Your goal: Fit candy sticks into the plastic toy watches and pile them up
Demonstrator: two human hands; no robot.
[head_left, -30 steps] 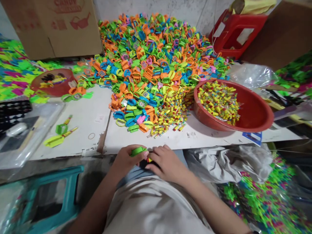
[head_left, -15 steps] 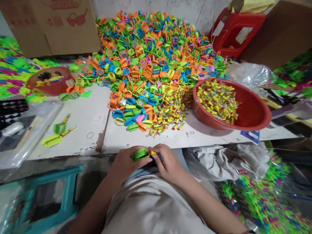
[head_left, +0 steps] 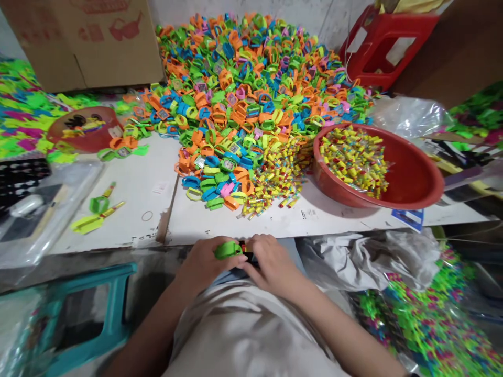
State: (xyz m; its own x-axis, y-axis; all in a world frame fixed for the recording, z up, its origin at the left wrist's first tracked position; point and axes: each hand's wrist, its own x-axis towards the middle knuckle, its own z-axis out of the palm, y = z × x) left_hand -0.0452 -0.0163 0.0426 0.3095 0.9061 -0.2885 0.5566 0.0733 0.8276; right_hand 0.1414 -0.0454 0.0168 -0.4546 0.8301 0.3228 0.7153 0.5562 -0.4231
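The left hand (head_left: 205, 257) pinches a green toy band (head_left: 227, 250) and the right hand (head_left: 275, 263) a yellow-and-red tube (head_left: 245, 248) beside it, between both hands, apparently joining them, which calls for steady alignment.

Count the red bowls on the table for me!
2: the big bowl right of the colourful pile, and the small bowl left of it. More might be hidden.

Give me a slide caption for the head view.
Left hand holds a green plastic band, right hand a small yellow-red tube, facing a colourful heap.
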